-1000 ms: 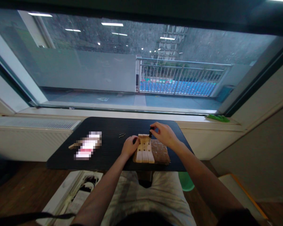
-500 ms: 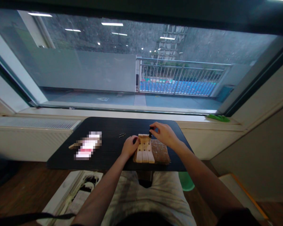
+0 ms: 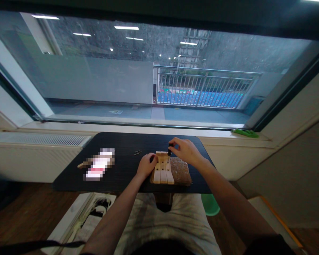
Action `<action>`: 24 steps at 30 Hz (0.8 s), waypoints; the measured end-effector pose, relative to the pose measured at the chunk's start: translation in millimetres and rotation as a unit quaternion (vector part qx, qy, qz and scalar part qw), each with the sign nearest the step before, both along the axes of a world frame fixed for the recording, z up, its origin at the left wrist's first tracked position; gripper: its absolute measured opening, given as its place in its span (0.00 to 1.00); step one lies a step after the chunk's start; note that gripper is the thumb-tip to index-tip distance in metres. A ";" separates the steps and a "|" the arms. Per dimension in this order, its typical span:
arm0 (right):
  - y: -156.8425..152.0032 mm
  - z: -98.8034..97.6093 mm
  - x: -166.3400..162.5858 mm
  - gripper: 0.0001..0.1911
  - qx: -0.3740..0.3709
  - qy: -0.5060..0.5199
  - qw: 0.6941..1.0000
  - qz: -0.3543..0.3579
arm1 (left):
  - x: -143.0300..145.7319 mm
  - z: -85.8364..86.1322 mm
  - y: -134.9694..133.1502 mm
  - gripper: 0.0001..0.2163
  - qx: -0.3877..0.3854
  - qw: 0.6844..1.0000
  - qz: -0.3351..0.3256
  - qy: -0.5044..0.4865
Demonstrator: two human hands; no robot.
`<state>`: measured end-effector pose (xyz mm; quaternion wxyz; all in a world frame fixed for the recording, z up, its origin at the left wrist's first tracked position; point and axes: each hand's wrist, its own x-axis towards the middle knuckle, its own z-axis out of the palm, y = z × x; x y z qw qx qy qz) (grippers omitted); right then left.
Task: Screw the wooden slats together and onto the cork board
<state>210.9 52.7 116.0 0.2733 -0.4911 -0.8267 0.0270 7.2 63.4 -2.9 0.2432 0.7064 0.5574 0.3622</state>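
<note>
A pale wooden piece (image 3: pixel 163 176) with three slats and several dark holes lies on a brown, rough-looking block (image 3: pixel 181 171) at the table's near side. With my left hand (image 3: pixel 145 165) I grip its left edge, thumb and fingers closed on the wood. Above its far right corner, my right hand (image 3: pixel 185 150) pinches the black handle of a screwdriver (image 3: pixel 169 150). The screwdriver stands roughly upright, its tip pointing down at a hole on the right slat. Whether a screw sits under the tip is too small to tell.
Several loose screws (image 3: pixel 137 152) lie on the black table (image 3: pixel 122 141), left of the wooden piece. Further left is a blurred-out item (image 3: pixel 99 164) with a wooden stick (image 3: pixel 82 165) beside it. Below stand an open white box (image 3: pixel 69 221) and a green bowl (image 3: pixel 210 205).
</note>
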 end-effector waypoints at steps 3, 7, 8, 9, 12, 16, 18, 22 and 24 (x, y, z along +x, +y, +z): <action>-0.4 0.4 0.3 0.08 -0.001 -0.010 1.000 -0.002 | 0.4 -0.1 0.0 0.11 0.000 1.000 0.003 -0.001; -1.6 2.2 -0.4 0.09 -0.008 -0.027 1.000 -0.012 | 1.0 1.2 -0.8 0.10 -0.002 1.000 0.006 0.007; -2.0 2.7 -0.7 0.09 -0.009 -0.031 0.999 -0.013 | 1.0 1.6 -1.0 0.10 -0.002 1.000 0.007 0.008; -2.4 3.2 -1.0 0.09 -0.010 -0.034 0.999 -0.012 | 1.0 1.7 -1.1 0.10 -0.001 1.000 0.008 0.008; -3.6 4.1 -1.9 0.09 -0.009 -0.040 0.999 -0.011 | 0.7 1.6 -1.1 0.10 0.004 1.000 0.007 0.004; -4.8 4.7 -2.8 0.08 -0.008 -0.048 0.999 -0.018 | 0.6 0.9 -1.0 0.10 0.007 1.000 0.006 -0.001; -5.2 5.2 -3.1 0.09 -0.004 -0.057 0.998 -0.026 | 0.6 0.6 -0.9 0.10 0.007 1.000 0.006 0.000; -6.1 7.1 -3.9 0.09 -0.001 -0.073 0.997 -0.039 | 0.4 -0.4 -0.3 0.10 0.006 1.000 0.004 -0.001; -6.7 8.5 -4.3 0.09 -0.002 -0.082 0.996 -0.042 | 0.2 -0.9 0.0 0.11 0.006 1.000 0.002 -0.003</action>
